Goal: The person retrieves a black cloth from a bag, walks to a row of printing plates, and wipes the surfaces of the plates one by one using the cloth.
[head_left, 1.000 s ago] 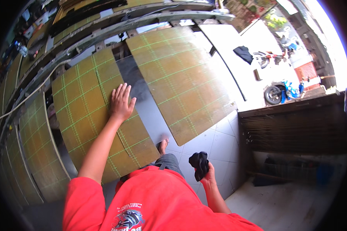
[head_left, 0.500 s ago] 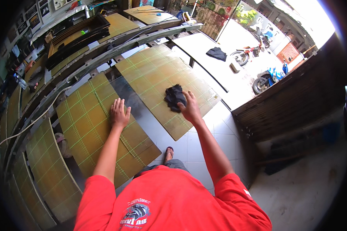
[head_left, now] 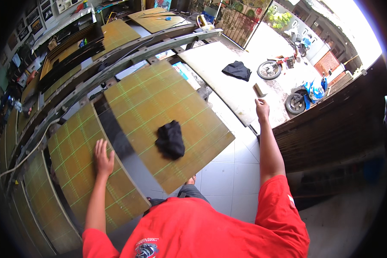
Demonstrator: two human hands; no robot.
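Observation:
My left hand [head_left: 103, 158] lies flat with its fingers spread on a yellow-brown board [head_left: 71, 161] marked with green grid lines. My right hand [head_left: 262, 111] is stretched out far to the right, past the corner of a white board [head_left: 206, 64]. Its fingers are drawn together and nothing shows in them. A small block [head_left: 259, 90] sits just beyond the fingertips; whether they touch it I cannot tell. A crumpled black cloth [head_left: 171, 139] rests on a second gridded board [head_left: 159, 94], apart from both hands.
Another black cloth [head_left: 237, 70] lies to the far right. Metal rails [head_left: 129, 64] run behind the boards, with stacked dark frames [head_left: 71, 51] beyond. A dark wooden panel [head_left: 331, 112] stands at right. Outside are a red motorbike [head_left: 276, 66] and a blue one [head_left: 307, 94].
My right hand has left the black cloth and reached out to the far right, its fingers closing together. The cloth stays on its board. My left hand remains flat on its board.

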